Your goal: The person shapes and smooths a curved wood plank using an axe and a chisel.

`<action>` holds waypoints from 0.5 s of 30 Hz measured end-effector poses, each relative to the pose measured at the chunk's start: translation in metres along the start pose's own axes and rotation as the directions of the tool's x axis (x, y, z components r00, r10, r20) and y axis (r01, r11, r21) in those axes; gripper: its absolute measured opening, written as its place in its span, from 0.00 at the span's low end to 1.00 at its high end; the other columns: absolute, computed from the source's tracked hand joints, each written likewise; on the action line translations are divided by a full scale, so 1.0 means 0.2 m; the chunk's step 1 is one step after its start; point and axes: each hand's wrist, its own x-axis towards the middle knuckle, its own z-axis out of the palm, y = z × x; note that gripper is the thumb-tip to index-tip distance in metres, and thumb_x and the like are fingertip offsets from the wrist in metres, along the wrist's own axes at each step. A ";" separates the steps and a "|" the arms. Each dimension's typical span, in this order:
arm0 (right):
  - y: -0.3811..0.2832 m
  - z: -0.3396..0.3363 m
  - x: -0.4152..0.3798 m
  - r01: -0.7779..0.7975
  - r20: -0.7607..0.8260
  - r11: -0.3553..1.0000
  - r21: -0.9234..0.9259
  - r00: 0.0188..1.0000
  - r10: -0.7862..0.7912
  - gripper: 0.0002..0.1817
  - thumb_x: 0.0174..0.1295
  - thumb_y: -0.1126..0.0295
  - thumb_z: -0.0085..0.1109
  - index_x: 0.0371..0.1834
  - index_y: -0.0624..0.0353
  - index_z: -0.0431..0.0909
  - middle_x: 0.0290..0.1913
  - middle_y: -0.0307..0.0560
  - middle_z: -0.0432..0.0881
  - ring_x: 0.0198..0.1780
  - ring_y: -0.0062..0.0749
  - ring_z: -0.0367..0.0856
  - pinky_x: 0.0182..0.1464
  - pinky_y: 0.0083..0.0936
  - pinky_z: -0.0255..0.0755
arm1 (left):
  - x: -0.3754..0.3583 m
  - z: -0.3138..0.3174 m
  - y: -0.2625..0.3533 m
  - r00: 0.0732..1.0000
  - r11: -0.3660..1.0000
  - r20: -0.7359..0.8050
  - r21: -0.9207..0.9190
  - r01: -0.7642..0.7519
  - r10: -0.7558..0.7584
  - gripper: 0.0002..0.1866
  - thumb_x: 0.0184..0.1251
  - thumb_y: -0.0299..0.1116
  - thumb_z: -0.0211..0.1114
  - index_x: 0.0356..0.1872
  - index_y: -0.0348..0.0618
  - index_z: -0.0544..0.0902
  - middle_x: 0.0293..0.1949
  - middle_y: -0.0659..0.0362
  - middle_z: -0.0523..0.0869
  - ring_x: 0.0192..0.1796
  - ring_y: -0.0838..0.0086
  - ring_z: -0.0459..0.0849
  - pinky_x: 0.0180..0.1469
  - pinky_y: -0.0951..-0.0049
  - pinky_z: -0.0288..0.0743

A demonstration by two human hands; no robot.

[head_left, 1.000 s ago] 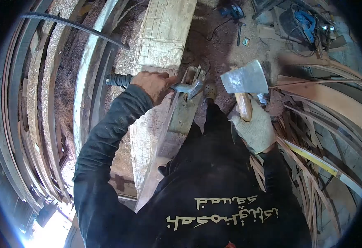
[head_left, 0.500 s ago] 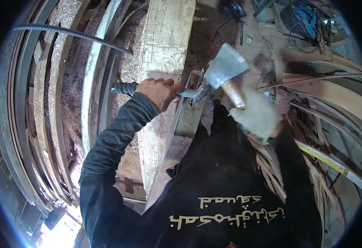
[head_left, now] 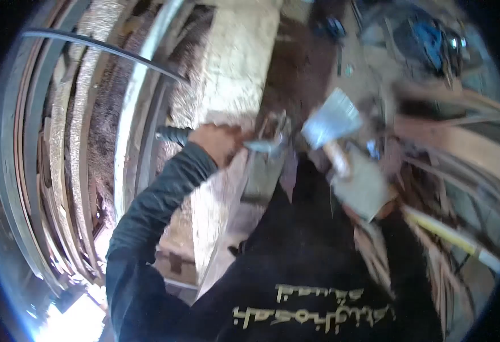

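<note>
My left hand (head_left: 218, 142) is closed round a metal bar tool with a dark ribbed grip (head_left: 173, 135). Its bent metal end (head_left: 267, 145) lies at the top of a short wooden block (head_left: 260, 178) beside a long, thick timber beam (head_left: 236, 68). In my right hand (head_left: 363, 185), which wears a pale glove, is a hatchet (head_left: 332, 118) with a broad steel blade and a short wooden handle. The blade is raised to the right of the bar's bent end, apart from it. Motion blurs both tools.
Long curved planks (head_left: 84, 142) stand in rows on the left, with a thin ribbed rod (head_left: 104, 48) across them. Wood offcuts and strips (head_left: 446, 142) are piled at right, near a yellow-and-white bar (head_left: 455, 236). A blue tool (head_left: 429, 43) lies at upper right.
The hatchet and my right hand have moved down and to the right, away from the bar's bent end. My left hand keeps its hold on the bar; the view has shifted slightly.
</note>
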 end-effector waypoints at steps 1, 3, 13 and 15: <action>0.00 -0.09 -0.03 0.002 -0.059 1.000 0.024 0.998 -0.001 0.16 0.68 0.62 0.69 0.49 0.62 0.80 0.35 0.56 0.87 0.40 0.53 0.90 0.45 0.46 0.84 | 0.02 -0.14 0.05 0.985 0.993 0.155 -0.080 0.092 -0.078 0.19 0.77 0.41 0.67 0.66 0.57 0.82 0.47 0.57 0.91 0.47 0.60 0.93 0.46 0.58 0.89; -0.04 -0.28 -0.02 -0.008 -0.144 0.982 0.191 0.989 0.036 0.16 0.66 0.65 0.70 0.49 0.64 0.79 0.32 0.55 0.85 0.37 0.47 0.89 0.42 0.43 0.83 | 0.03 -0.12 -0.01 0.997 0.988 0.004 -0.134 0.079 -0.079 0.19 0.77 0.41 0.68 0.65 0.57 0.82 0.47 0.57 0.91 0.46 0.58 0.93 0.44 0.58 0.89; -0.11 -0.29 -0.16 0.161 -0.167 0.969 0.189 0.977 -0.129 0.16 0.64 0.66 0.74 0.46 0.66 0.82 0.32 0.57 0.80 0.35 0.49 0.87 0.38 0.43 0.78 | 0.04 -0.09 0.06 0.982 0.979 0.161 -0.157 0.129 -0.104 0.20 0.80 0.43 0.67 0.69 0.58 0.80 0.52 0.58 0.91 0.50 0.56 0.93 0.49 0.54 0.89; -0.09 -0.21 -0.17 0.245 -0.191 0.961 0.131 0.957 -0.218 0.18 0.62 0.65 0.77 0.45 0.66 0.81 0.33 0.59 0.81 0.36 0.56 0.86 0.38 0.45 0.78 | 0.03 -0.08 0.04 0.979 0.970 0.173 -0.198 0.140 -0.106 0.21 0.80 0.43 0.67 0.69 0.58 0.80 0.52 0.58 0.91 0.49 0.56 0.94 0.49 0.54 0.89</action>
